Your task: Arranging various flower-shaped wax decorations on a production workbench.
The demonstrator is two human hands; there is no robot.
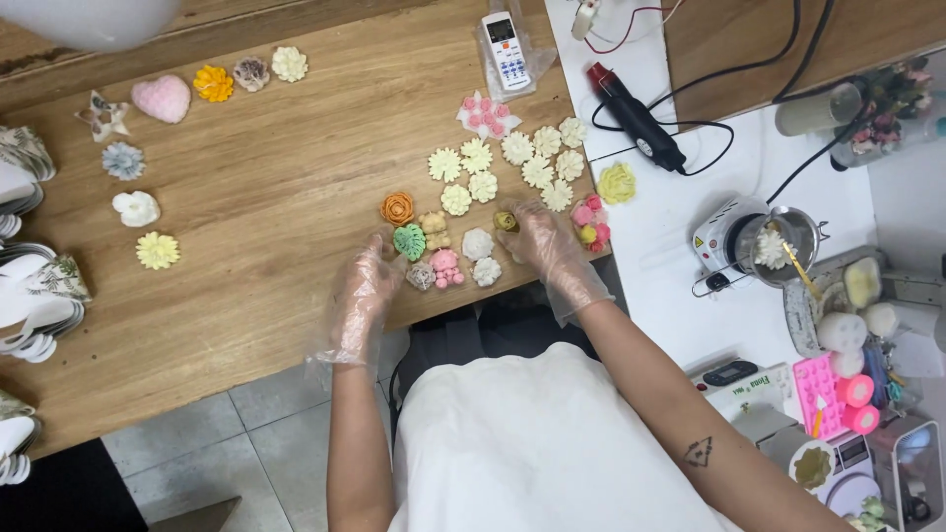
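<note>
Both my hands wear thin clear plastic gloves over a wooden table [256, 207]. My left hand [367, 291] rests near the table's front edge, its fingertips beside a green leaf-shaped wax piece [409, 240]. My right hand [545, 246] pinches a small olive-green rose piece [506, 221]. Between the hands lie a pink bear shape [446, 266], white flower pieces [479, 243], a tan bear shape [434, 229] and an orange rose [398, 208]. Several cream daisy-like pieces [507, 163] lie just beyond.
More wax shapes line the table's left and back: a pink heart [162, 98], a yellow flower [158, 250], a white piece [136, 208]. A remote control [506, 49] lies at the back. On the white counter at right are a heat gun [636, 118], a small melting pot [778, 241] and pink moulds [823, 394].
</note>
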